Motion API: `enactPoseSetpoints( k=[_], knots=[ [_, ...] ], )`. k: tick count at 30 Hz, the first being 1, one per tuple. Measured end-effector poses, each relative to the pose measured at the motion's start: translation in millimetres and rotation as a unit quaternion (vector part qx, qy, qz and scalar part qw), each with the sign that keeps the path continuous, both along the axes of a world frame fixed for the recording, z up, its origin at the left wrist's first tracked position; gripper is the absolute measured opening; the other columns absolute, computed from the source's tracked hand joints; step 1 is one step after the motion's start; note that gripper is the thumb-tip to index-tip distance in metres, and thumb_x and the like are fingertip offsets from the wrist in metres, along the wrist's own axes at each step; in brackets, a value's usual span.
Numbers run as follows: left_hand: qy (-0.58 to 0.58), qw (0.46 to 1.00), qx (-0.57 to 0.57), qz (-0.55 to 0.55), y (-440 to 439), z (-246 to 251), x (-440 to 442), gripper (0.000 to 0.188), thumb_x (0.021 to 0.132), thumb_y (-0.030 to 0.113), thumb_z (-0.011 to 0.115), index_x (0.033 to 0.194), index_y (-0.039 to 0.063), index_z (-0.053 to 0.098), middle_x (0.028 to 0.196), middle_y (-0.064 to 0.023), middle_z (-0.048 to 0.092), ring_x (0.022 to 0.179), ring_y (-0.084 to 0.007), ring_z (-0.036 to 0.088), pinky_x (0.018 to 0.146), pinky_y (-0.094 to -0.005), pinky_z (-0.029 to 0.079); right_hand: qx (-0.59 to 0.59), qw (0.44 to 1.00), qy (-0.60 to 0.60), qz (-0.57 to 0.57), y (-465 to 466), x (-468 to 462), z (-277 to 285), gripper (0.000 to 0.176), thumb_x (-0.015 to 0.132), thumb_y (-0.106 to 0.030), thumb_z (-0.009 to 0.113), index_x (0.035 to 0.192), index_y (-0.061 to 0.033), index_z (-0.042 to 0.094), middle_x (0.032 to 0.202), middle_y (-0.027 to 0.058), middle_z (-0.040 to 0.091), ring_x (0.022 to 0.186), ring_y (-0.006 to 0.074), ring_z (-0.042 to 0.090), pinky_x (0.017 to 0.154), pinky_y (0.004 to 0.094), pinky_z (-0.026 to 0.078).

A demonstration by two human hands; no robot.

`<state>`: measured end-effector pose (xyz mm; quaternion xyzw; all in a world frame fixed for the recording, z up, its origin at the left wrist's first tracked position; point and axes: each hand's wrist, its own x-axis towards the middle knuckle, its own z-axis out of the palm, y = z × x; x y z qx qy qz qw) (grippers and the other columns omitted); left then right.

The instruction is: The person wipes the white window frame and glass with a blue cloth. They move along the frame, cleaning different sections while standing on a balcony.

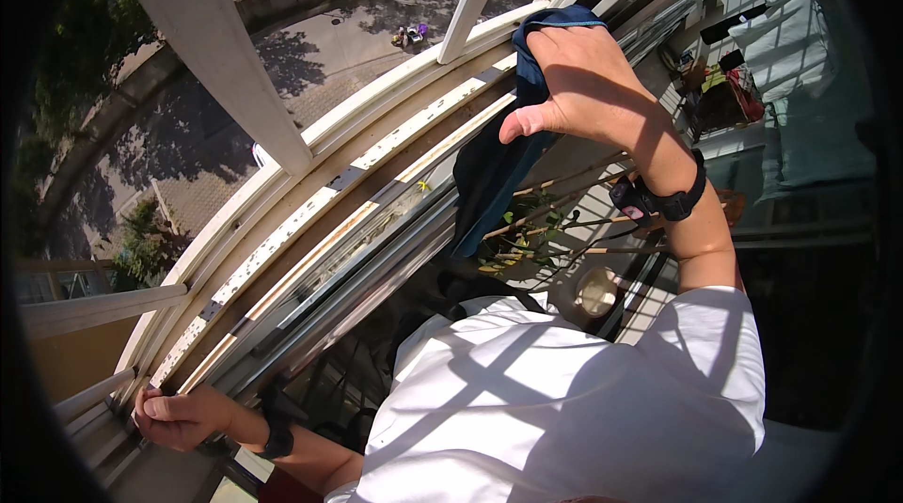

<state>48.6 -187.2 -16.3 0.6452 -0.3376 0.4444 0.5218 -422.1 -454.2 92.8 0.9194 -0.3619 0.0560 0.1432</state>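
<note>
My right hand (589, 83) holds a dark blue cloth (494, 171) at the upper end of the white window frame (324, 150). Part of the cloth is bunched against the frame by my fingers, and the rest hangs down on the room side. My thumb sticks out over the cloth; the fingertips are hidden. At lower left, my left hand (180, 415) is curled around the near end of the window frame. Between the hands run the long sliding tracks (296, 221), with chipped white paint and brown dirt in the grooves. Both wrists wear black straps.
White window bars (233, 66) rise outward from the frame. Beyond them, far below, lies a paved road (346, 45) with trees. On the room side are a leafy plant (522, 228) with thin sticks, a round pale container (596, 291) and light-coloured fabric (790, 45).
</note>
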Motion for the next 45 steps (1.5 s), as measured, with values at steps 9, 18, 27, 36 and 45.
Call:
enactPoseSetpoints(
  k=[9,18,27,36,45],
  knots=[
    [-0.004,1.0,0.002,0.002,-2.8,-0.8,-5.0,0.034,0.107,0.018,0.049,0.089,-0.005,0.066,0.077,-0.0079,0.061,0.066,-0.0179,0.055,0.062,-0.0299,0.048,0.221,0.955,-0.152,0.126,25.4,45.3,10.1,0.096,0.063,-0.087,0.071,0.084,0.0062,0.059,0.086,0.0173,0.059,0.08,0.0356,0.062,0.074,0.043,0.052],
    [0.002,0.999,-0.023,-0.029,-2.0,-1.4,-1.1,0.034,0.106,0.022,0.052,0.088,-0.003,0.067,0.076,-0.0072,0.063,0.067,-0.0185,0.057,0.063,-0.0303,0.049,0.035,0.993,0.012,0.114,-19.5,-5.5,-1.2,0.096,0.061,-0.089,0.064,0.089,0.0016,0.052,0.091,0.0167,0.05,0.088,0.0358,0.052,0.08,0.0428,0.045],
    [0.022,0.998,-0.042,-0.038,-3.8,-1.3,-7.1,0.029,0.104,0.017,0.051,0.089,-0.004,0.065,0.077,-0.0061,0.062,0.066,-0.0148,0.052,0.06,-0.0277,0.045,0.109,0.921,-0.164,0.335,74.0,155.9,-22.5,0.089,0.063,-0.078,0.076,0.085,0.0076,0.065,0.084,0.0121,0.058,0.084,0.0245,0.057,0.077,0.0365,0.053],
    [0.04,0.998,-0.038,-0.017,-7.1,3.6,-16.1,0.031,0.103,0.02,0.05,0.085,-0.002,0.063,0.075,-0.0056,0.058,0.066,-0.0147,0.051,0.061,-0.0279,0.044,0.043,0.98,-0.11,0.163,51.7,69.5,-17.6,0.107,0.064,-0.087,0.069,0.12,0.0031,0.063,0.092,0.0149,0.061,0.08,0.0344,0.062,0.071,0.0411,0.051],
    [0.039,0.999,0.006,-0.035,-6.9,9.8,-22.2,0.025,0.102,0.015,0.048,0.091,0.0,0.065,0.075,-0.0042,0.056,0.064,-0.0142,0.048,0.058,-0.0287,0.041,0.163,0.915,-0.189,0.316,71.6,144.5,-11.3,0.089,0.06,-0.074,0.081,0.098,0.0047,0.062,0.086,0.0125,0.06,0.078,0.0305,0.061,0.074,0.0384,0.054]
  ],
)
